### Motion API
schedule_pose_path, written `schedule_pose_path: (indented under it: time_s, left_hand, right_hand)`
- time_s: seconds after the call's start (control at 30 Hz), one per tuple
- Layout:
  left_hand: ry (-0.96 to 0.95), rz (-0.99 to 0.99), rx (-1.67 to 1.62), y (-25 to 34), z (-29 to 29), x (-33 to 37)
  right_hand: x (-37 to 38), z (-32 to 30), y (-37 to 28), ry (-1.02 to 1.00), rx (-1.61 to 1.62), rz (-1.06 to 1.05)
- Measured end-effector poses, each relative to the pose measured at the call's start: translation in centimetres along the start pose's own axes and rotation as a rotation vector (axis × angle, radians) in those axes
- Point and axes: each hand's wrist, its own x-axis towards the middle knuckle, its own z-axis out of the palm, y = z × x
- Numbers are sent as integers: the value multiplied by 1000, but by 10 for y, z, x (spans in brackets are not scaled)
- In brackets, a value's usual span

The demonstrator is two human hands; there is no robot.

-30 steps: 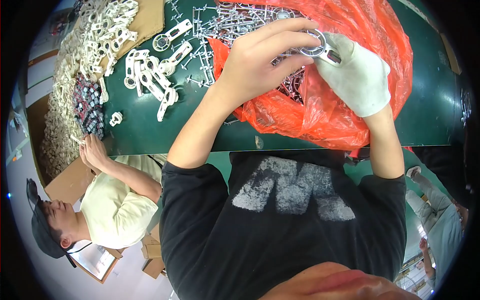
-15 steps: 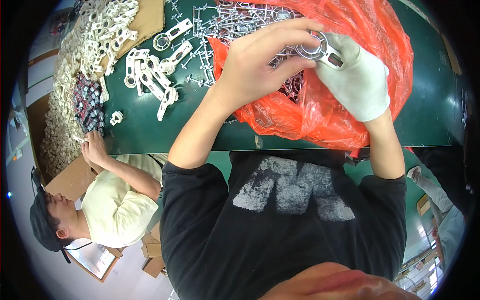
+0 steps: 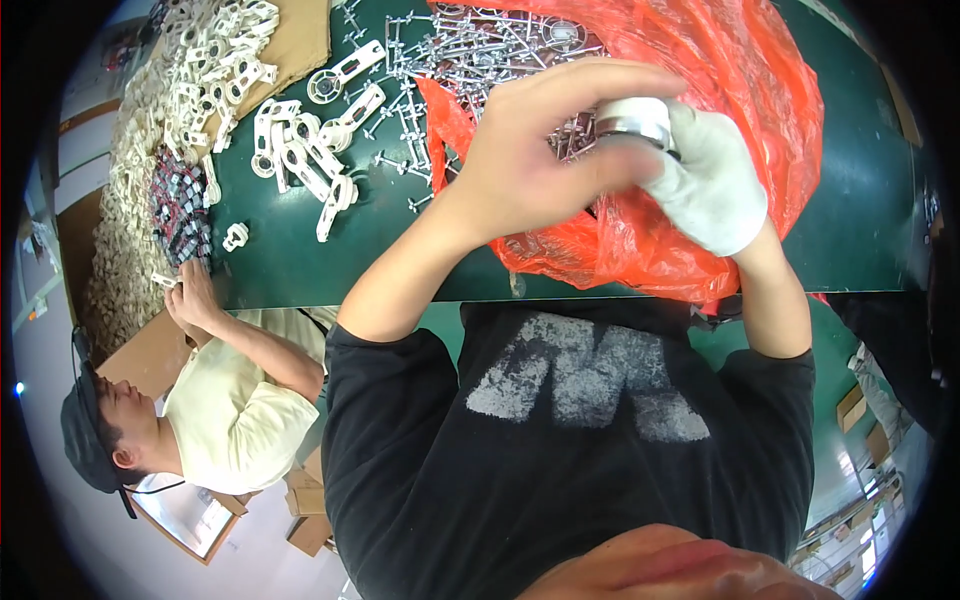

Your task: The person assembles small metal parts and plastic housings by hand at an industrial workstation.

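My right hand [image 3: 715,185], in a white glove, is closed on a white plastic part with a round end and a shiny silver ring [image 3: 636,118]. The part is tilted, and the glove hides much of it. My left hand [image 3: 540,150] is bare and reaches around the round end. Its fingers are stretched out above the part, while the thumb, smeared by motion, lies along the lower side. Beneath both hands spreads a red plastic bag [image 3: 590,245] with silver and dark pieces in its opening.
Silver rod-like pieces [image 3: 470,50] lie heaped beyond my left hand. To the left are several loose white parts [image 3: 300,150], a large white pile [image 3: 215,60] and dark small pieces [image 3: 180,210] on the green table [image 3: 400,265]. A co-worker's hand [image 3: 195,300] works at the left edge.
The white part has turned, its round face tipping away so the ring's side shows. My left fingers have loosened and stretched out from their pinch. The right hand still grips the part.
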Motion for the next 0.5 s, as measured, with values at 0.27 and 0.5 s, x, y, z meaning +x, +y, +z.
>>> schedule_pose_path:
  time_s: [0.27,0.5]
  left_hand:
    - [62,107,8,-10,-3,9]
    - [111,-349,364,-13,-55,32]
  right_hand:
    - [0,3,19,120,-428,-197]
    - [5,8,6,141,-121,137]
